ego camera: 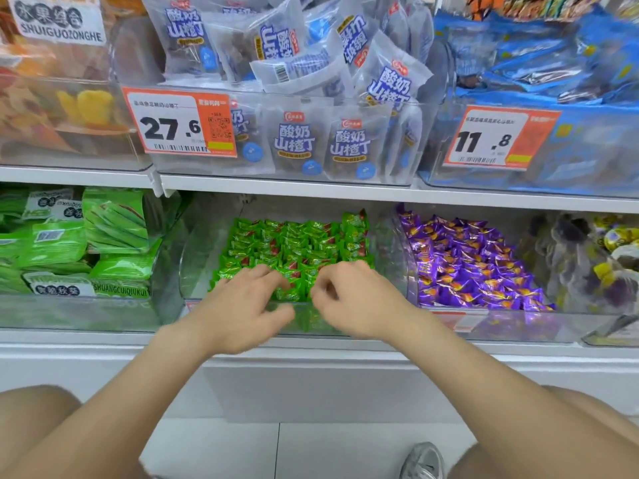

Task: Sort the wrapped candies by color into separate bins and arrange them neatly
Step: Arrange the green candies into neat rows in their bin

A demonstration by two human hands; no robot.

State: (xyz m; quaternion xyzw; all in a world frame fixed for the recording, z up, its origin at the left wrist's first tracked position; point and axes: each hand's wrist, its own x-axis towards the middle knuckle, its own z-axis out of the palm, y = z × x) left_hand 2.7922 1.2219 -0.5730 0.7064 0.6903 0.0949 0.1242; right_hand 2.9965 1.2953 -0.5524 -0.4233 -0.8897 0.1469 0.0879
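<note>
Green wrapped candies (297,243) fill a clear plastic bin (193,243) on the lower shelf, lined up in rows toward the back. Both hands reach over the bin's front edge. My left hand (242,299) lies on the front candies with its fingers spread. My right hand (349,299) is beside it, fingers curled onto the candies; whether it pinches one I cannot tell. Purple wrapped candies (466,261) fill the neighbouring clear bin (404,257) to the right.
Green snack packs (114,223) fill the bin to the left. A far-right bin holds yellow and purple sweets (608,257). The upper shelf carries white pouches (297,140), blue packs (539,63) and price tags (179,122). A shoe (422,461) stands on the floor.
</note>
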